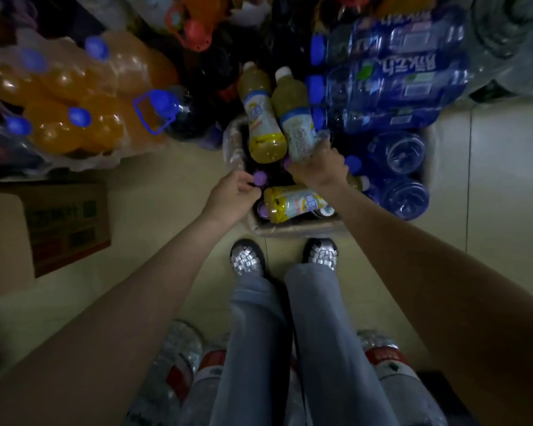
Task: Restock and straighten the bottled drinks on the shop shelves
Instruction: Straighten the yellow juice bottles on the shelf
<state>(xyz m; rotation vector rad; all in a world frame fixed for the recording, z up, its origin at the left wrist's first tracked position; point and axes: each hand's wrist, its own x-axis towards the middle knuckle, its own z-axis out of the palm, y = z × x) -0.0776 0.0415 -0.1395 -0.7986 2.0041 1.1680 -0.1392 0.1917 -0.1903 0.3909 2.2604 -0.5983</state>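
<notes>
An open cardboard box (293, 230) stands on the floor in front of my feet and holds bottled drinks. My right hand (317, 169) grips the bottom of a yellow drink bottle with a white cap (293, 110), lifted above the box. A second yellow bottle (260, 118) lies beside it, and I cannot tell whether my hand holds it too. Another yellow bottle (293, 202) lies on its side in the box. My left hand (231, 198) pinches a purple cap (259, 178) of a dark bottle standing in the box.
Shrink-wrapped orange soda bottles (74, 96) lie at the left, above a closed carton (43, 226). Blue water bottle packs (391, 75) are stacked at the right of the box. Water bottles with red labels (185, 373) lie behind my legs. Pale floor tiles (505, 179) show at the right.
</notes>
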